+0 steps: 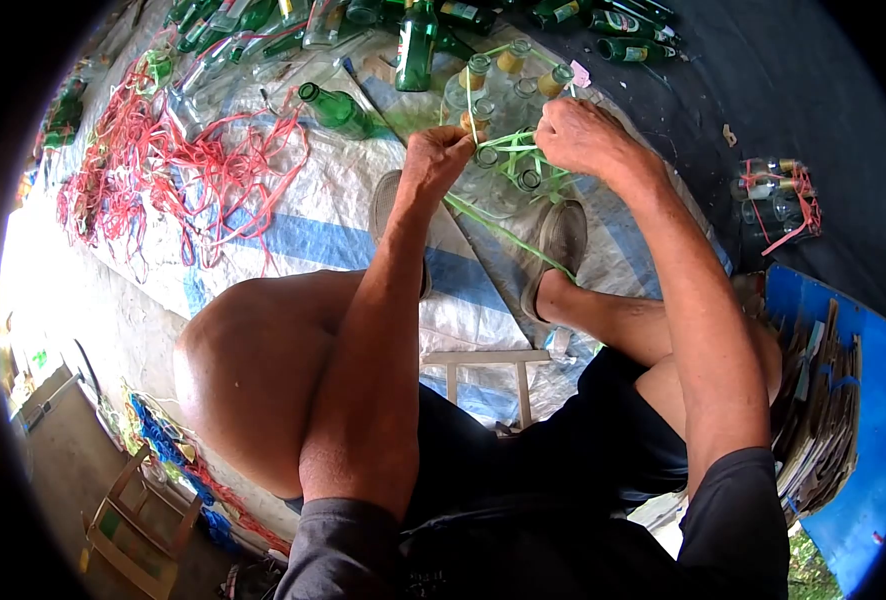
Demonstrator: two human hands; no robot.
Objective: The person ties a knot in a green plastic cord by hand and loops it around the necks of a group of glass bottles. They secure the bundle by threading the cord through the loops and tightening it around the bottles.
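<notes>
Between my feet stands a cluster of clear glass bottles [523, 104] with gold-coloured necks, a light green plastic strap [511, 147] running around and across them. My left hand [437, 160] is closed on the strap at the left side of the cluster, beside a bottle neck. Across from it, my right hand [575, 134] pinches the strap at the right side. A loose length of green strap trails down toward my right shoe [563, 240]. My fingers partly hide the nearest necks.
Green bottles [338, 110] lie and stand at the back left. Tangled pink strap [193, 170] spreads over the white and blue sheet [308, 237]. A tied bottle bundle [775, 195] lies on the dark sheet at right. Flattened cardboard [825, 410] stacks beside a blue board [873, 440].
</notes>
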